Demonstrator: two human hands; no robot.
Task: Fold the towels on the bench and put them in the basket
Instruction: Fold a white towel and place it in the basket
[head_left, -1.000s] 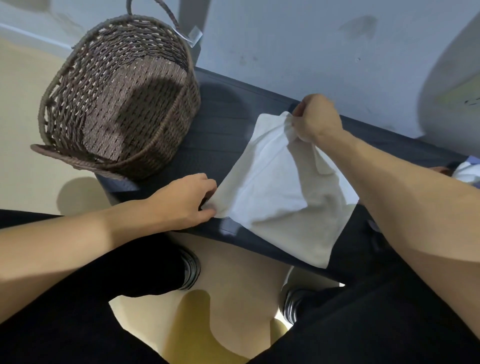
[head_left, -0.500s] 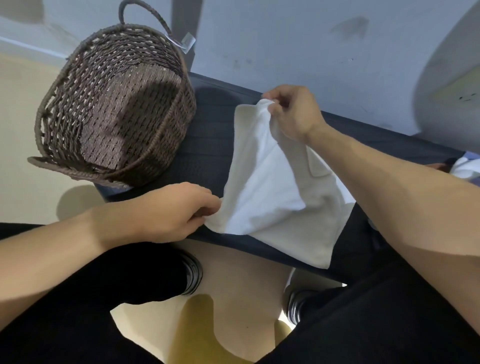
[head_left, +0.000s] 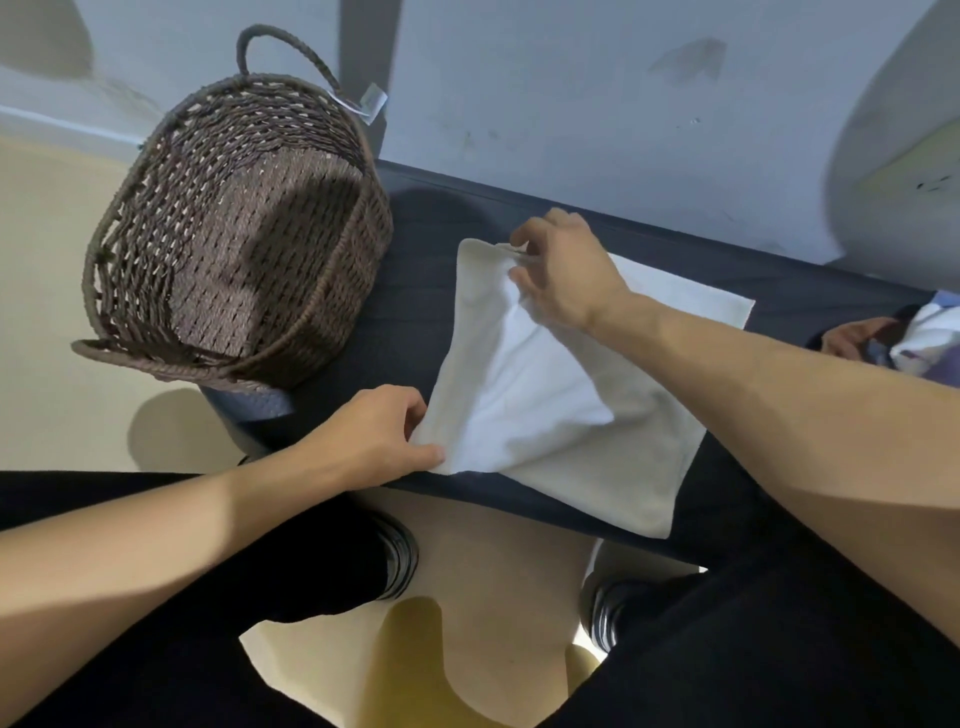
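A white towel (head_left: 545, 395) is spread on the dark desk (head_left: 415, 270), lying between the desk's far edge by the wall and its near edge, over which the towel's nearest corner hangs slightly. The towel is partly folded: one layer is laid over another, and a single layer is seen reaching toward the right end of the desk.

The left hand (head_left: 379, 441) is placed at the near edge of the desk, at the towel's near left corner. Its fingers (head_left: 410, 410) are curled and that corner is pinched between thumb and fingertips, the cloth running away from them toward the far edge.

The right hand (head_left: 566, 270) is held over the towel's far left corner, close to the far edge of the desk. The thumb and forefinger are closed on the towel's top edge, which is gathered into a small ridge under them; the remaining fingers (head_left: 524, 291) are loosely spread and rest on the cloth just below.

A brown woven basket (head_left: 130, 343) is set on the left end of the desk, tilted so that its inside is seen, with nothing visible in it. It is well apart from the right hand and near, but not touching, the towel's left edge.

More cloth (head_left: 930, 332), white and bluish, is seen at the right end of the desk, partly cut off by the frame.
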